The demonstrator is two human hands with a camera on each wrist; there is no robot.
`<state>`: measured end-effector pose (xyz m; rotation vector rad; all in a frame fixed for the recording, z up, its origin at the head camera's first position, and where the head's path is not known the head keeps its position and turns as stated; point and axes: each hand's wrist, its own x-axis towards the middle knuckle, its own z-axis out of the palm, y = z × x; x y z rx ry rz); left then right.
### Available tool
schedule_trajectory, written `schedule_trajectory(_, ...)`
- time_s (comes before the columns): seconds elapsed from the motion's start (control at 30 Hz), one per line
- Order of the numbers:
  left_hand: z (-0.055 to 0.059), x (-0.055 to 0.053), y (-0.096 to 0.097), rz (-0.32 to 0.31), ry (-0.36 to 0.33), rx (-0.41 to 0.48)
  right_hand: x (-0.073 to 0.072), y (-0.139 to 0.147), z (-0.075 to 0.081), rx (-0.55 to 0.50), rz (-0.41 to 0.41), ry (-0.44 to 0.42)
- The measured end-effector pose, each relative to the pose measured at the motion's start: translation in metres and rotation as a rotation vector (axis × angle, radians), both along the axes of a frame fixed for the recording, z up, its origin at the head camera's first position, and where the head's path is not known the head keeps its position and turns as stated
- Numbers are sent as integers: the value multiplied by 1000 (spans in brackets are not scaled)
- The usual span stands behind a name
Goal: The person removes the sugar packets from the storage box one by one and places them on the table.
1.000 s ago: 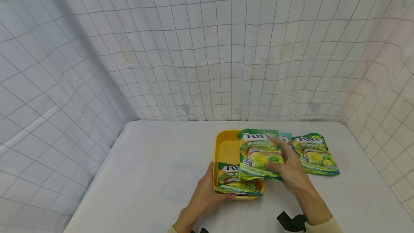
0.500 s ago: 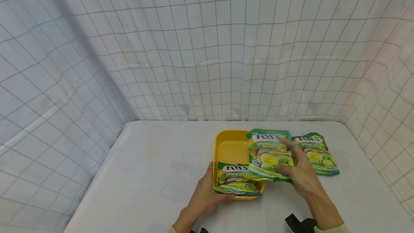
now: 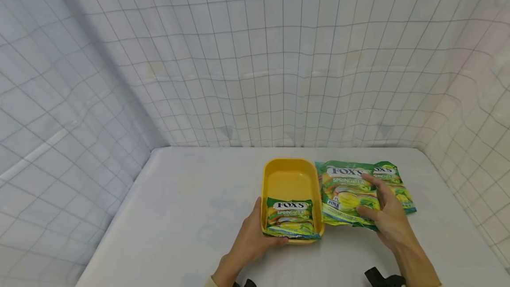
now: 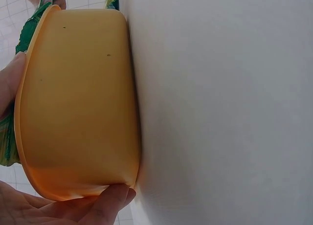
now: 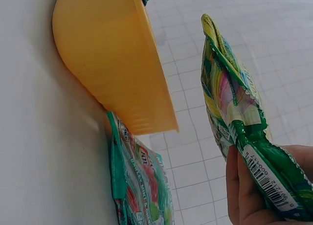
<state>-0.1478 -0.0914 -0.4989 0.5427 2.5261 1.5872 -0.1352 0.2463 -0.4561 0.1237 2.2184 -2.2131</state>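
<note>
Tabletop [image 3: 199, 198]: white and smooth-looking, so we would expect light things to skid on it if nudged.
Yellow tub [image 3: 287, 180]: upright on that surface, its far half bare; a shove from one side could swing it askew.
Raised packet [image 3: 344, 198]: this FOX'S Spring Tea bag is off the table, just right of the tub; if its contents shift, we think the unsupported left edge could sag and snag the rim.
Tub packet [image 3: 291, 218]: sits at the near end, its lower edge reaching the near rim; a knock there might tip it out.
Far-right packet [image 3: 400, 191]: rests on the table, partly covered in our head view by the raised one; lowering carelessly here would stack the two.
Teal packet [image 5: 144, 181]: near the tub's foot, mostly hidden from above, so we could pin or push it unseen; we cannot tell whether it touches the tub.
Left hand [image 3: 253, 234]: grips the tub's near-left corner; squeezing hard could flex the wall.
Right hand [image 3: 389, 218]: pinches the raised packet near its right edge between thumb and fingers; slick wrapper might slip or twist.
</note>
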Motion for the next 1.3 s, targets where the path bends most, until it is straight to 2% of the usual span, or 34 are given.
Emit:
schedule_trajectory(0.43, -1, 0, 1, -5, -12, 3, 8, 9, -13, 77, -12, -23)
schedule_trajectory(0.67, 0, 0, 1, -7, -5, 8, 10, 8, -21, 102, -29, -74)
schedule_trajectory(0.97, 2, 0, 0, -9, -9, 17, 14, 2, -29, 67, -33, -149)
schedule_trajectory(1.3, 2, 0, -1, 1, -10, 17, 17, 0, -39, 155, -42, -237)
